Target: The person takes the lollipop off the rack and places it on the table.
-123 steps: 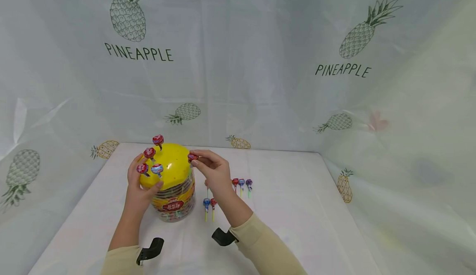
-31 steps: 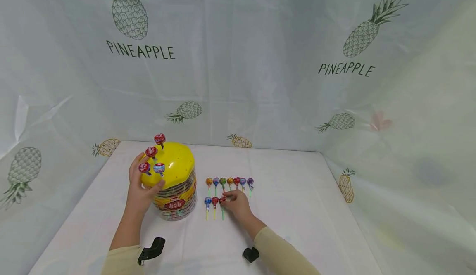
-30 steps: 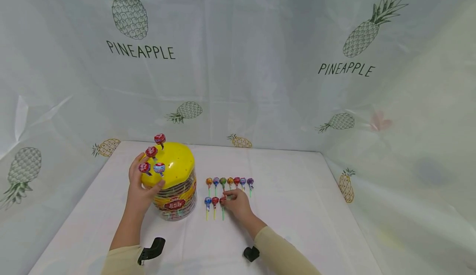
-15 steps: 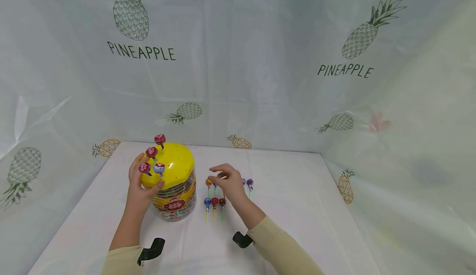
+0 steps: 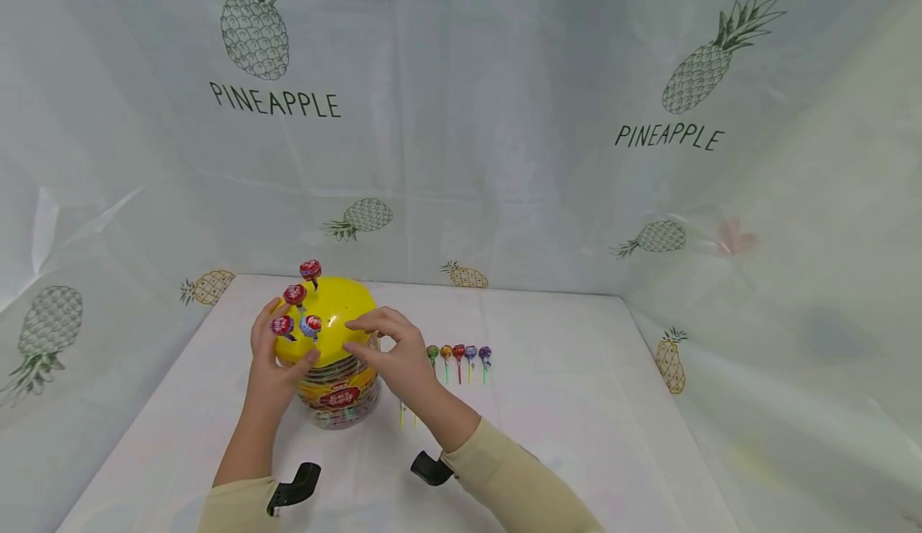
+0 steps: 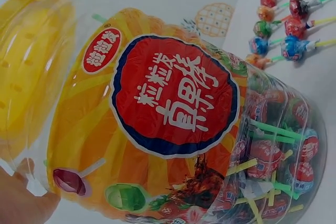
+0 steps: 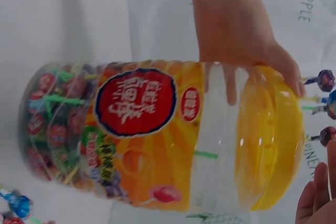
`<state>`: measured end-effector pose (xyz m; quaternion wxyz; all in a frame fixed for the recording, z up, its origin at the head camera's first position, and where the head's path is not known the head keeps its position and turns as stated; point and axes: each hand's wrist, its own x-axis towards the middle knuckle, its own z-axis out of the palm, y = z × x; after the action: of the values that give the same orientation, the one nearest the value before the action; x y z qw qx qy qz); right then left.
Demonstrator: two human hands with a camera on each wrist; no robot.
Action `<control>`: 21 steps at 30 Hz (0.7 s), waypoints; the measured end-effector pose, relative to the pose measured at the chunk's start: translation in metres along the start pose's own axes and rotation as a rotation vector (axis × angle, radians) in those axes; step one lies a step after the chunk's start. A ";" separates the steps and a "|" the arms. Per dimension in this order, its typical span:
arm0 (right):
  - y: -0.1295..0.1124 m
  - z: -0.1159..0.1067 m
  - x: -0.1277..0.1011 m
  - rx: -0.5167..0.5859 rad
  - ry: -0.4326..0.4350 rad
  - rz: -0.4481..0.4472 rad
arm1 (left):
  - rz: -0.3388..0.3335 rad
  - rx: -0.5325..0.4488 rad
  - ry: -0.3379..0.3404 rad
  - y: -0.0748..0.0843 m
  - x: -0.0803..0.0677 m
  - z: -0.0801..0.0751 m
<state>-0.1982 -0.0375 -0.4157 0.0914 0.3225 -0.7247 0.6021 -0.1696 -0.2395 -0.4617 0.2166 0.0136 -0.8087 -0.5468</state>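
the lollipop jar (image 5: 338, 385) stands upright on the white table (image 5: 576, 405), toward its left front, with its long axis vertical and its yellow domed lid (image 5: 333, 326) pointing up; both wrist views show it as a clear tub with a red and orange label, packed with wrapped lollipops. four lollipops (image 5: 297, 309) stand with their sticks in holes on the left part of the lid, heads up and leaning slightly outward. the left hand (image 5: 272, 361) grips the jar's left side at the lid rim, fingers and thumb curled against it. the right hand (image 5: 392, 353) is over the lid's right edge with fingers loosely spread and fingertips at the yellow surface; nothing is seen between them, and actual contact cannot be confirmed. both hands are at the jar, the planted lollipops lying nearer the left one. to the right of the jar, loose lollipops (image 5: 458, 354) lie in a row on the table, heads away from the person and sticks toward them, partly hidden by the right hand.
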 end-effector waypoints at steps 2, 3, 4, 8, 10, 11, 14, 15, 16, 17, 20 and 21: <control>-0.005 0.004 0.003 0.000 -0.019 -0.008 | 0.002 0.002 0.003 0.001 -0.002 0.001; -0.007 0.005 0.004 0.006 -0.027 -0.009 | 0.005 0.002 0.004 0.001 -0.003 0.001; -0.009 0.007 0.006 0.008 -0.034 -0.012 | 0.004 -0.001 0.003 0.002 -0.004 0.001; -0.015 0.011 0.009 0.030 -0.059 -0.015 | 0.004 -0.006 0.005 0.003 -0.007 0.003; -0.016 0.013 0.010 0.038 -0.064 -0.018 | 0.003 -0.014 0.007 0.004 -0.008 0.004; -0.016 0.014 0.010 0.041 -0.064 -0.018 | 0.003 -0.012 0.010 0.004 -0.009 0.004; -0.016 0.017 0.011 0.046 -0.060 -0.021 | -0.003 -0.010 0.018 0.004 -0.011 0.004; -0.016 0.017 0.012 0.049 -0.059 -0.020 | -0.003 -0.012 0.020 0.005 -0.011 0.004; -0.017 0.018 0.012 0.053 -0.058 -0.016 | -0.001 -0.013 0.023 0.005 -0.012 0.005; -0.017 0.018 0.012 0.057 -0.059 -0.012 | 0.001 -0.013 0.025 0.005 -0.012 0.005; -0.018 0.020 0.013 0.088 -0.076 0.016 | -0.016 -0.016 0.028 0.006 -0.013 0.005; -0.019 0.020 0.013 0.103 -0.086 0.025 | -0.018 -0.019 0.029 0.006 -0.014 0.005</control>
<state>-0.1924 -0.0623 -0.3990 0.0362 0.3434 -0.7000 0.6251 -0.1574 -0.2293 -0.4623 0.2233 0.0267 -0.8001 -0.5561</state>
